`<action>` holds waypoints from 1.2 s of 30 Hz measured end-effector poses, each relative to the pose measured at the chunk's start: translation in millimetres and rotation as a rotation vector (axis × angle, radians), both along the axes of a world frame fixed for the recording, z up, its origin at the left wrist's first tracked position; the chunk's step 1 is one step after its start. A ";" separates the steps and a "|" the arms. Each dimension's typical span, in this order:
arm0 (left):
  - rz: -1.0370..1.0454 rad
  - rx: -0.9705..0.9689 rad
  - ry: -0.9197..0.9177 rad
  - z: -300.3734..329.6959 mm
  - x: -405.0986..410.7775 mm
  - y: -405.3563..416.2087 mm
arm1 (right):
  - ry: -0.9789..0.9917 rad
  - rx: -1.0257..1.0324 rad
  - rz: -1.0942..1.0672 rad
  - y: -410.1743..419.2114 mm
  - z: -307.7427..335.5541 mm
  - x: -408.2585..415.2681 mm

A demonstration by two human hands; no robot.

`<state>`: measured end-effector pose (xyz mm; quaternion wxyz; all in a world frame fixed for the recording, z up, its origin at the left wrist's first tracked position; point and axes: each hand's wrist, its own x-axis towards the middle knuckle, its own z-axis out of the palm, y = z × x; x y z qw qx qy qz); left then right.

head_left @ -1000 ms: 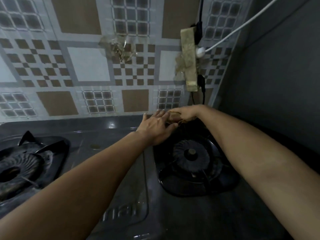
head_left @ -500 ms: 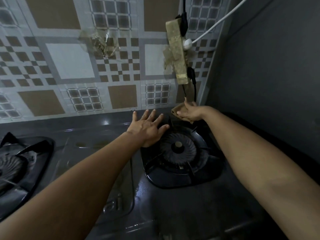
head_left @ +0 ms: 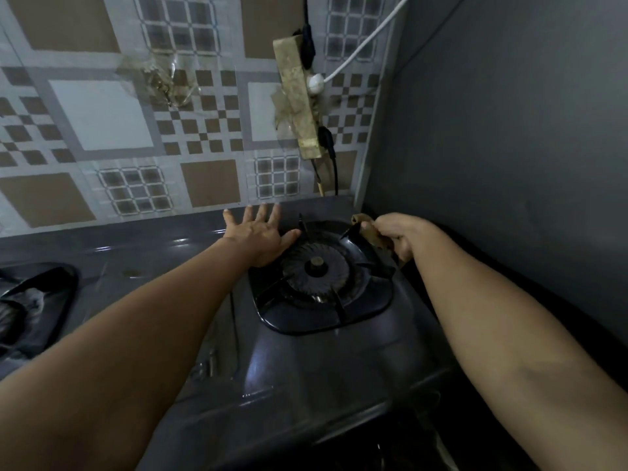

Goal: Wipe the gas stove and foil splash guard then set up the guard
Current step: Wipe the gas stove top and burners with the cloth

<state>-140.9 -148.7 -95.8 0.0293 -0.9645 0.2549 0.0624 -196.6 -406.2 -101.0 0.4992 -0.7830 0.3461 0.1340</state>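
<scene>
Gas stove (head_left: 306, 368) fills the lower middle of the view, dark grey glossy top, running left to right under the tiled wall (head_left: 102, 113). Right burner (head_left: 317, 266) sits near the stove's back right corner, inside a black pan support (head_left: 373, 300). Right hand (head_left: 396, 234) is at the back right corner of that support, fingers curled around a brown cloth (head_left: 370, 234); the cloth touches the support's rim and back right prong. Left hand (head_left: 260, 232) lies flat on the stove top just left of the burner, fingers spread and straight, tips toward the stove's back edge, thumb touching the support's left rim; it holds nothing. Left burner (head_left: 30, 307) is partly in view at the stove's left edge, well apart from both hands. Foil guard: can't pick it out in this view. On the tiled wall above the back edge hangs a yellowed power strip (head_left: 299, 96), tilted, with a white plug (head_left: 316, 83) and a black plug (head_left: 324, 137) in it. Crumpled clear tape (head_left: 163, 79) is stuck to the tiles further left. Plain grey wall (head_left: 509, 130) stands along the stove's right side.
</scene>
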 end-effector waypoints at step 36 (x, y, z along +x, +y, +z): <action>0.054 -0.392 0.092 15.5 -112.5 53.1 | -0.008 -0.888 0.228 122.1 -22.4 -220.6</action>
